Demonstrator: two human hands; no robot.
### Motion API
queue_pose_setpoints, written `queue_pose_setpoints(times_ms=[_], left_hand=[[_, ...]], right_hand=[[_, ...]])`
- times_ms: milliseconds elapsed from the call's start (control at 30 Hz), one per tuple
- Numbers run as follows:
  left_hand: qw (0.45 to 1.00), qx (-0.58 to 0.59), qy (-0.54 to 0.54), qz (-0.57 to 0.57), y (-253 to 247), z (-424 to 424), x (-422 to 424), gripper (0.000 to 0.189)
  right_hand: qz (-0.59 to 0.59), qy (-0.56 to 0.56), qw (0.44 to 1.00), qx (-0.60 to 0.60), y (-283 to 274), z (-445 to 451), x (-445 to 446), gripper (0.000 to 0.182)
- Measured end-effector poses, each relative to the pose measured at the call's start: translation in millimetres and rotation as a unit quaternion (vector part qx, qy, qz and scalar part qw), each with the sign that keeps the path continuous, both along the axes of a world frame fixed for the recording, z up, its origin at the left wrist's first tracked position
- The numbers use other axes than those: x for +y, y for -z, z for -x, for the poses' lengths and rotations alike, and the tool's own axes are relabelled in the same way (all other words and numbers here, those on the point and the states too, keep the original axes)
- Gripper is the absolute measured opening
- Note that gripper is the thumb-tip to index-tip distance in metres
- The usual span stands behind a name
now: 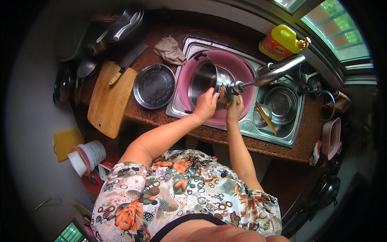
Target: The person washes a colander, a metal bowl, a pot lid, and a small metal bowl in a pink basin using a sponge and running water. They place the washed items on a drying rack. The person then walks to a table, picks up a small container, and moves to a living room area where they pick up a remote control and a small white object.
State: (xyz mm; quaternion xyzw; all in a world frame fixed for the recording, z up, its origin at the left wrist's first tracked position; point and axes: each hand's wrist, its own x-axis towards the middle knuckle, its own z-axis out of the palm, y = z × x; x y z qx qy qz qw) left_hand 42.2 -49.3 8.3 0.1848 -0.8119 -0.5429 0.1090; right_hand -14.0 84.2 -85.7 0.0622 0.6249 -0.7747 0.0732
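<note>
A stainless steel pot [203,81] with black handles is tilted on its side in a pink plastic basin [246,68], which sits in the left bowl of a steel double sink [173,109]. My left hand [206,104] grips the pot's rim. Against the pot's outer side or base is my right hand [235,109], with what looks like a small scrubbing pad or cloth [232,101] at its fingers, partly hidden. The chrome faucet [279,71] reaches over the basin, its spout end close to the pot.
Left of the sink lie a steel plate [154,86], a crumpled cloth [170,50], and a cleaver [133,57] on a wooden cutting board [110,99]. The right bowl holds a steel basin [280,104], a small bowl [261,116] and chopsticks [266,118]. A yellow detergent jug [279,42] stands behind.
</note>
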Motion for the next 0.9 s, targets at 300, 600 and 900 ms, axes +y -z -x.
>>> queue_pose_setpoints(times_ms=[300,600,900], left_hand=[[0.981,0.044,0.018,-0.188,-39.3,17.0,-39.4,0.026],[0.927,0.081,-0.220,-0.293,-41.1,-1.4,-99.8,0.034],[0.752,0.042,-0.262,-0.603,-42.8,-18.9,-114.6,0.044]], right_hand=[[-0.182,-0.194,0.964,0.001,134.5,83.6,2.3,0.038],[-0.020,-0.293,0.929,-0.225,38.4,17.8,-6.1,0.026],[0.029,-0.239,0.942,-0.234,50.9,27.3,19.3,0.028]])
